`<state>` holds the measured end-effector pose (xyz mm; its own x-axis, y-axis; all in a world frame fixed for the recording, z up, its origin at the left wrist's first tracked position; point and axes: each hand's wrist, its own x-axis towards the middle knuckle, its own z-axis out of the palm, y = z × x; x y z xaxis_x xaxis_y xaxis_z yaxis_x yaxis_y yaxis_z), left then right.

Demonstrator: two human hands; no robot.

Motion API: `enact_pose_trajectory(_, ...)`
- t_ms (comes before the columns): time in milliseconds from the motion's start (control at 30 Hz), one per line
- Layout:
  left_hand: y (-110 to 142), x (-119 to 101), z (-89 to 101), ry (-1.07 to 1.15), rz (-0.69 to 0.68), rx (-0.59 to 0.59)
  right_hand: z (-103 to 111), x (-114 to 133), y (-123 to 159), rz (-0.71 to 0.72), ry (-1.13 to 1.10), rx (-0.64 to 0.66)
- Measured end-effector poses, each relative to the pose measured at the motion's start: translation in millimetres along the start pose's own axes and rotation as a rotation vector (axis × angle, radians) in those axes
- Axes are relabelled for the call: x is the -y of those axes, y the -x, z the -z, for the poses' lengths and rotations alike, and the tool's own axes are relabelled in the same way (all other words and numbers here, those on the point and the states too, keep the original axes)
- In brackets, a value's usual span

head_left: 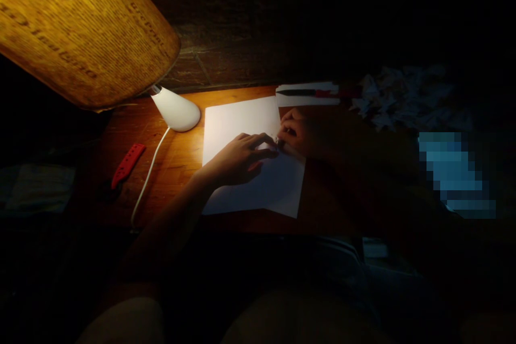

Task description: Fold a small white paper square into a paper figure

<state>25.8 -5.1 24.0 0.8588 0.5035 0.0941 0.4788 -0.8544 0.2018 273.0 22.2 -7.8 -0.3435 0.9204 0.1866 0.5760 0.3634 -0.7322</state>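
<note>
A white sheet of paper [242,123] lies on the lit part of a wooden table [177,156]. My left hand [237,158] rests flat on the sheet, fingers stretched toward the right edge. My right hand [296,131] is curled at that edge, fingers pinched together where they meet the left fingertips. Something small sits between the two hands, too dim to name.
A white lamp base [176,110] with a white cord [147,177] stands left of the paper, under a big yellow printed shade [80,27]. A red tool [127,164] lies further left. A white box with a pen [308,94] and crumpled paper [407,97] sit at the back right.
</note>
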Motion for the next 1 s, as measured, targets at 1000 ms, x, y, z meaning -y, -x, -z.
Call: enact_pose_trajectory(1000, -2.7, 0.9, 0.7, 0.048, -0.007, 0.029, -8.2, 1.3, -2.6, -0.062, -0.009, -0.089)
